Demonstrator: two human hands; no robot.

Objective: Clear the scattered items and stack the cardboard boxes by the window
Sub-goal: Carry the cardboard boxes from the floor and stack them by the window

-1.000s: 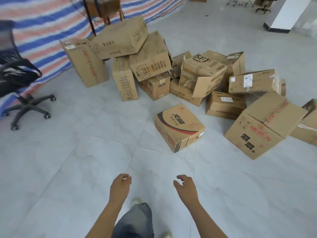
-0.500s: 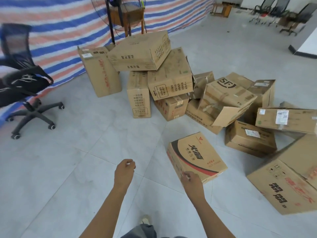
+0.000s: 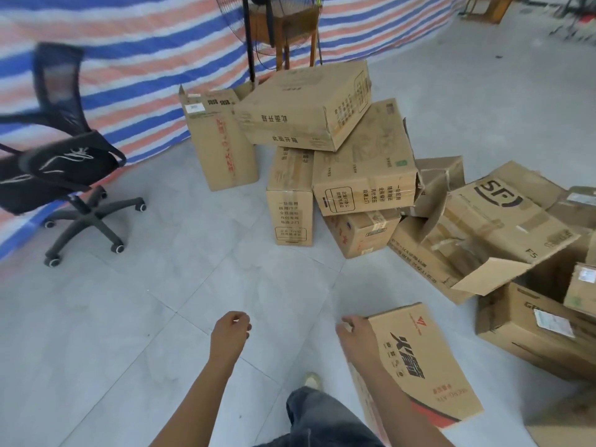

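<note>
A jumble of several cardboard boxes covers the floor ahead. A large box (image 3: 306, 106) lies tilted on top of the pile (image 3: 364, 175). An upright box (image 3: 221, 140) stands at the left of it. An SF-marked box (image 3: 503, 214) with a loose flap lies to the right. Nearest me is a printed box with a red and black design (image 3: 419, 366), at lower right. My right hand (image 3: 356, 338) hangs over its near left corner, fingers curled; contact is unclear. My left hand (image 3: 229, 333) hovers over bare floor, loosely curled and holding nothing.
A black office chair (image 3: 69, 175) on castors stands at the left. A striped tarp (image 3: 129, 59) hangs along the back, with a fan stand and a wooden stool (image 3: 283, 30) in front of it. More boxes (image 3: 532, 327) lie at the right edge. Grey tiled floor spreads around me.
I have walked closer to the pile. The printed box now lies right under my right hand, which has moved over its corner. My left hand stays empty.
</note>
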